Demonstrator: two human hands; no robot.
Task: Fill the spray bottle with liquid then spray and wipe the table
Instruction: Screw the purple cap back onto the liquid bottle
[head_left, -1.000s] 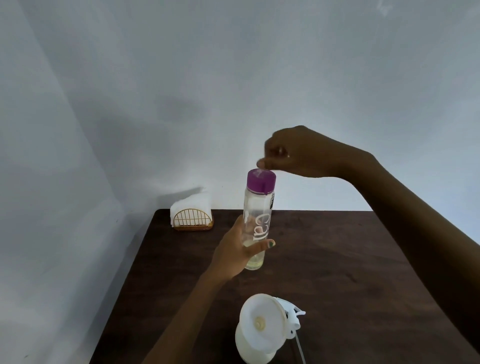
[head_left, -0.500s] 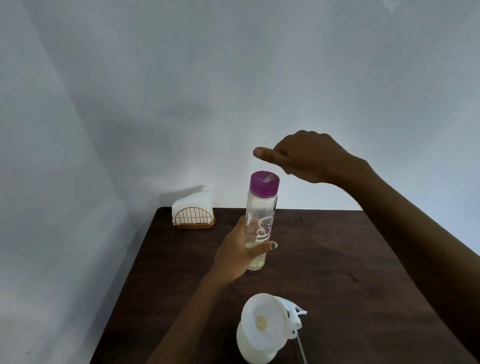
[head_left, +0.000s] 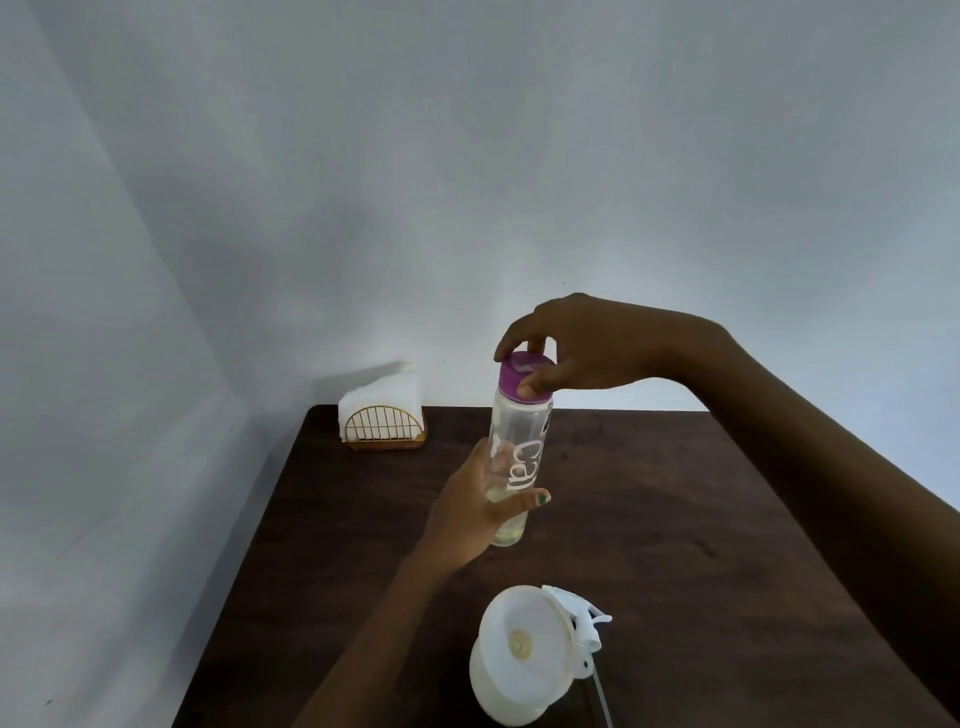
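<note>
Toward the far left corner of the dark surface (head_left: 675, 519) a wire holder of white napkins (head_left: 382, 415) stands, the likely soft, light wiping material, best pinched by a top sheet.

Right of it, above the middle of the surface, the left hand (head_left: 472, 512) has its grip wrapped round the lower body of a clear bottle (head_left: 517, 457), held upright and off the surface. A little pale liquid sits at its bottom, so it should be light; its wall looks smooth, rigid and possibly slippery, so the low, full wrap suits it.

The right hand (head_left: 587, 345) pinches the purple cap (head_left: 524, 376) from above with thumb and fingertips, judged the right hold for unscrewing.

At the near edge, the white spray bottle (head_left: 519, 675) stands with a funnel (head_left: 524, 642) in its neck, top-heavy and easily tipped; its trigger head (head_left: 584, 631) lies just beside it.
</note>
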